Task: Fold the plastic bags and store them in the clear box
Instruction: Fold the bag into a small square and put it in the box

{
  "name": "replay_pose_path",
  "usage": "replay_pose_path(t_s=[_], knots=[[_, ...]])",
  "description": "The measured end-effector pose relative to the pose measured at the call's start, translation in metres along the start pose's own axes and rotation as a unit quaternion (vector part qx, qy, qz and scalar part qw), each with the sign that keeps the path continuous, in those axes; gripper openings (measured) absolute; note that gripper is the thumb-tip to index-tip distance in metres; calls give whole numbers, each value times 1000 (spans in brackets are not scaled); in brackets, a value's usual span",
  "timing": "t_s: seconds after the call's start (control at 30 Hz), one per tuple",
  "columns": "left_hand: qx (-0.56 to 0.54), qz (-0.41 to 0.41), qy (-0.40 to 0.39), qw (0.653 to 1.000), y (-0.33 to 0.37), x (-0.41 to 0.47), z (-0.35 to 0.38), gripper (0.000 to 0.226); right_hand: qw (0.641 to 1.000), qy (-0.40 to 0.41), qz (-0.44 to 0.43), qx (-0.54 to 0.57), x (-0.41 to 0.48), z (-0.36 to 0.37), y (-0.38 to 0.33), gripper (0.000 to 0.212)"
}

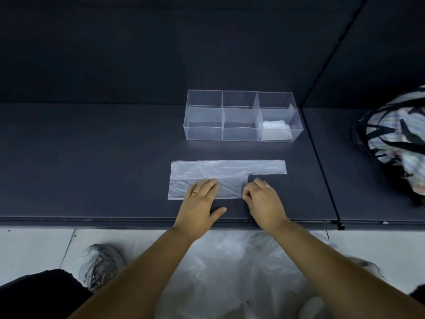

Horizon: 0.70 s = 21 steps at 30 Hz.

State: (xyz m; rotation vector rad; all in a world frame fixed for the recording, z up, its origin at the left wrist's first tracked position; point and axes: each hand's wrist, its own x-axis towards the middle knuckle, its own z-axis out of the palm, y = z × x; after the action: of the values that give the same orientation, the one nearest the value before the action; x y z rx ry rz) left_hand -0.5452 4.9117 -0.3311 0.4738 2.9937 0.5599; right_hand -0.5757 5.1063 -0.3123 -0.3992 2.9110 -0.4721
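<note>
Under both hands [199, 201] [264, 201], flattened plastic bag [220, 169]

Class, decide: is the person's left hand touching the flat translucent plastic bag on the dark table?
Touching. The head view shows the left hand laid with straight fingers on the flat translucent plastic bag, overlapping its near edge.

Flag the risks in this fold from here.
1. Only the left hand pins the bag; the thin film may slide on the table when the right hand lifts its pinched corner, skewing the fold.
2. The far handle lies free and may drift out of line.
3. The bag sits near the table edge and could slip off.
</note>
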Motion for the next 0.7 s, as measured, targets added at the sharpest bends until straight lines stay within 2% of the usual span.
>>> replay_pose_path(t_s=[0.1, 0.23, 0.3, 0.4, 0.43, 0.47, 0.5, 0.57, 0.63, 0.7], knots=[[-3, -24, 30, 999, 6, -2, 1, 59, 1000, -18, 14, 11, -12, -7, 2, 10], [21, 9, 102, 995, 30, -2, -2, 20, 997, -27, 43, 51, -42, -27, 19, 12], [37, 10, 104, 994, 40, -4, -1, 22, 998, 9, 53, 27, -53, -32, 23, 10], [46, 4, 90, 995, 48, -6, -3, 20, 1000, 28, 10, -6, -59, -30, 11, 67], [45, 1, 85, 995, 49, -6, -5, 17, 999, 15, -26, -29, -59, -26, 3, 79], [49, -2, 76, 996, 50, -6, -7, 14, 997, 0, -53, -51, -56, -19, -4, 82], [59, -8, 60, 996, 51, -5, -8, 14, 995, -9, -67, -70, -52, -13, -10, 79], [74, -10, 31, 997, 51, -3, -8, 21, 996, 21, -67, -54, -42, -7, -13, 56], [79, -13, 46, 996, 48, 0, -11, 17, 997, 73, -31, 1, -33, -9, -7, 22], [78, -21, 28, 996, 40, 0, -15, 16, 994, 73, 27, 74, -26, -15, 5, 5]])
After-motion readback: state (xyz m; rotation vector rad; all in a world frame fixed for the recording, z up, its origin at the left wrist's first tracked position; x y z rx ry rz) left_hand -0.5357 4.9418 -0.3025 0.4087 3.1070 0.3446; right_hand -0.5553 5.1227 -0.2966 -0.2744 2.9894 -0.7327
